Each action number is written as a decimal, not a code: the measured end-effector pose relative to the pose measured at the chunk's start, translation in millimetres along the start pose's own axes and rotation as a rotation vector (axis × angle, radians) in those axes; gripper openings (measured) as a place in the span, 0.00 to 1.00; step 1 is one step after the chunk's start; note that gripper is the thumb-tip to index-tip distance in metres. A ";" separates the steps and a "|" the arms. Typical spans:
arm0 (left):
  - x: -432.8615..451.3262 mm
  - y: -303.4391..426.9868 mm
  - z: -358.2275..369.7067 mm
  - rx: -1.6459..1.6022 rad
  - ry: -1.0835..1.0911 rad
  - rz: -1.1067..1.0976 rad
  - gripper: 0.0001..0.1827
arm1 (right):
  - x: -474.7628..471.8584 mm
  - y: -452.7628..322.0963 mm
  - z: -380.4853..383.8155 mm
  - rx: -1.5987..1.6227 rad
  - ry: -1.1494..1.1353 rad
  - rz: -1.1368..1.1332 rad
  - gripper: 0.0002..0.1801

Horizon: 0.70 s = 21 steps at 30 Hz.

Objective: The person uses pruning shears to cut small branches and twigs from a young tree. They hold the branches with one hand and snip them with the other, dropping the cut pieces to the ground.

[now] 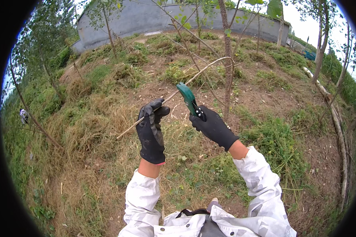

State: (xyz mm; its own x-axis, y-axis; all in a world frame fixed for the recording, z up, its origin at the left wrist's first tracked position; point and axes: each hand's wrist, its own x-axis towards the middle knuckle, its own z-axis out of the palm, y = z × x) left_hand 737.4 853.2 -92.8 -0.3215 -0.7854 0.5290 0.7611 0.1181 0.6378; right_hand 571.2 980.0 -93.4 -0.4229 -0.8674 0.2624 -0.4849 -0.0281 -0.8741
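My left hand, in a black glove, is curled around a thin bare branch. The branch's pale free end sticks out to the lower left of the glove. From the hand it slants up to the right and meets the side of a slender tree trunk. In my gloved right hand is a green and black hand tool with bright rivets; its exact kind is unclear. The tool's green end points up and left, overlapping the branch in view. Whether they touch, I cannot tell.
Other thin, partly bare branches cross in front of me beside the trunk. Dry grass and green weeds cover much of the ground. A long log lies at right. Behind stands a grey wall, with young trees around.
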 end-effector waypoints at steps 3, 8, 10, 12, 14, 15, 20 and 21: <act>0.9 -1.1 -0.6 0.004 0.004 -0.004 0.18 | 0.3 -1.6 0.4 -0.004 0.009 0.009 0.17; 1.8 1.0 2.0 0.015 0.006 0.002 0.18 | 2.6 -1.7 0.5 -0.022 0.028 -0.013 0.17; 2.4 1.8 4.3 0.025 0.011 -0.002 0.18 | 2.4 -3.3 -0.6 -0.026 0.031 -0.013 0.17; 2.8 1.6 4.8 0.024 0.011 0.000 0.18 | 1.7 -5.1 -1.4 -0.010 0.030 -0.006 0.17; 2.7 -0.4 3.8 0.012 0.007 0.006 0.18 | 0.6 -6.6 -2.6 -0.027 0.035 0.005 0.18; 2.6 -0.6 4.3 0.013 0.006 0.011 0.18 | 0.0 -6.9 -3.3 -0.034 0.039 0.011 0.18; 1.6 2.4 7.4 0.048 0.012 0.023 0.19 | -0.8 -9.7 -3.1 -0.018 0.041 0.017 0.18; 1.6 1.7 8.2 0.040 0.008 0.024 0.19 | -1.1 -9.5 -4.0 -0.009 0.043 0.025 0.19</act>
State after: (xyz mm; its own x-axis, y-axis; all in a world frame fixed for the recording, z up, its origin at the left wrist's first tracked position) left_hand 733.6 857.2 -86.2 -0.2990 -0.7867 0.5401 0.7450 0.1612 0.6473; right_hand 573.2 983.2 -83.7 -0.4672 -0.8456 0.2582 -0.4810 -0.0020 -0.8767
